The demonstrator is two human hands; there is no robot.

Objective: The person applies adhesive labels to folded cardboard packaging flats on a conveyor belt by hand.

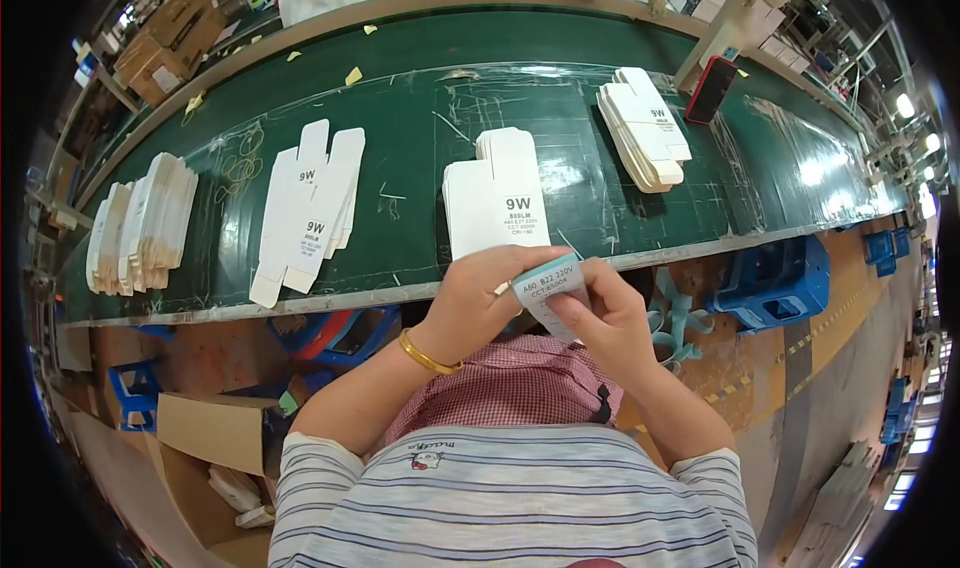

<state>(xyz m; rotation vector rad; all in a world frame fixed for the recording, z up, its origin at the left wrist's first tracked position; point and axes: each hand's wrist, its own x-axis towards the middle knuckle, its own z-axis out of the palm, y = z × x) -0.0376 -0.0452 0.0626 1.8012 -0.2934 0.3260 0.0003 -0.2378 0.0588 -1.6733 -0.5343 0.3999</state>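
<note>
At the near edge of the green worktable [400, 190], label strip [553, 293] held in both hands. Left hand [478, 303]: fingers pinched on its upper end. Right hand [612, 323]: thumb pressed to its printed face. Flat 9W carton stack [497, 203] lies on the worktable, just beyond my hands.

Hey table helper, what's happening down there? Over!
Both hands on small label sheets. White flat cartons just beyond. Nothing seen blocking the fingers. Over.
</note>
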